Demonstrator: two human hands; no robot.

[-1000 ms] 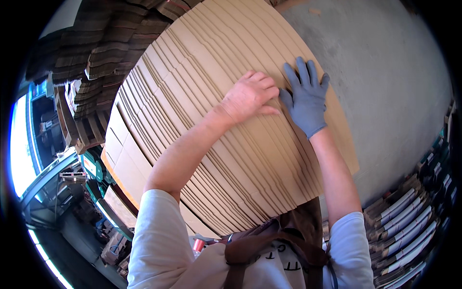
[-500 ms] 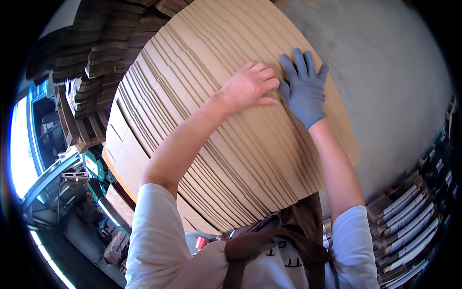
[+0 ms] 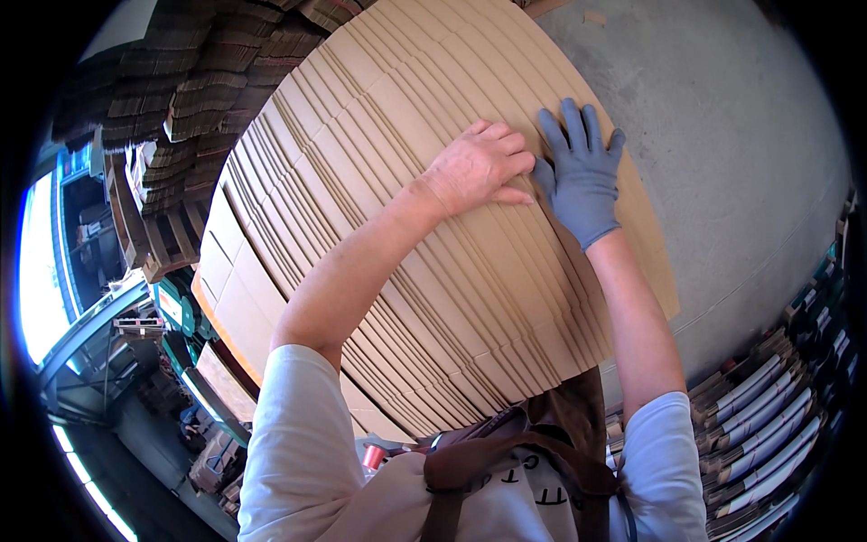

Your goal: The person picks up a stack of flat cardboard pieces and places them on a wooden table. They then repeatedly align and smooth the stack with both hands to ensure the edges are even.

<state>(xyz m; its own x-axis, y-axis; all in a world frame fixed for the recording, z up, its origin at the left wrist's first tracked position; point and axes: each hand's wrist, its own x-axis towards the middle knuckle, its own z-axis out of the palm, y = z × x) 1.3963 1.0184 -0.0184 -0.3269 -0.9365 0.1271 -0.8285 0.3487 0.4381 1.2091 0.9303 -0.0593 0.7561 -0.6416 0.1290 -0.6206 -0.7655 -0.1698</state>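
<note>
A broad fanned row of flat brown cardboard sheets (image 3: 397,135) lies before me, their edges overlapping like steps. My bare left hand (image 3: 483,167) rests on the sheets right of the middle, its fingers curled at the edge of one sheet and its thumb pointing right. The fingertips are partly hidden. Just to its right, my right hand (image 3: 582,176) in a grey glove lies flat on the rightmost sheets with fingers spread. Its thumb nearly meets the left fingers. A dark gap between sheets runs down from between the hands.
Tall stacks of folded cardboard (image 3: 217,81) stand at the upper left above a wooden pallet (image 3: 163,244). Grey floor (image 3: 731,172) stretches along the right. Further bundled stacks (image 3: 759,434) fill the lower right. A red spool-like object (image 3: 373,456) sits near my waist.
Both hands have shifted slightly right and toward me over the cardboard. The left fingers remain curled and the gloved hand stays spread.
</note>
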